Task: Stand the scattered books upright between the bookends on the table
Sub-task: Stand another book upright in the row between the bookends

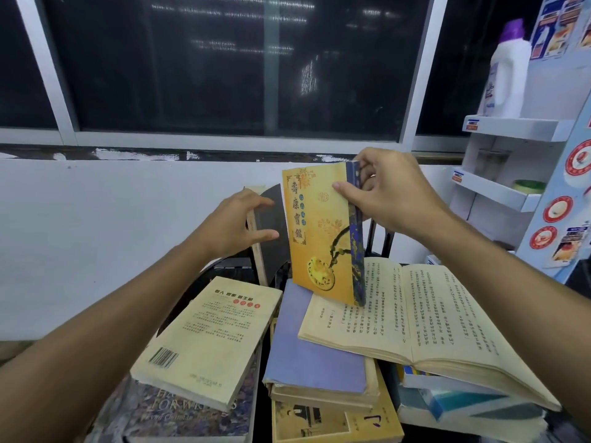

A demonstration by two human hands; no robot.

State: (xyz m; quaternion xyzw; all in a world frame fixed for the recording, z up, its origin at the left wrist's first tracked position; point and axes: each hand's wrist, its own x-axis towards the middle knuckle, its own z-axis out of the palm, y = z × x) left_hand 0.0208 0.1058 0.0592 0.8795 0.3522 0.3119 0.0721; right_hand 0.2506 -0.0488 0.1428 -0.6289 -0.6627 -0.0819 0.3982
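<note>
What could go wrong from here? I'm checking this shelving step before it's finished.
1. The right hand pinches the yellow book only by its top spine corner, and the book hangs tilted, so it may slip or swing.
2. Its lower corner sits just over the open book, whose pages it could crease.
3. The dark book, propped by the left hand, leans and may topple once released.

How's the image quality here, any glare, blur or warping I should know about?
Head view: wide-angle warping bows the window frame; ceiling lights reflect in the dark glass; the yellow book in the right hand is sharp; the white bottle at the edge looks soft.
</note>
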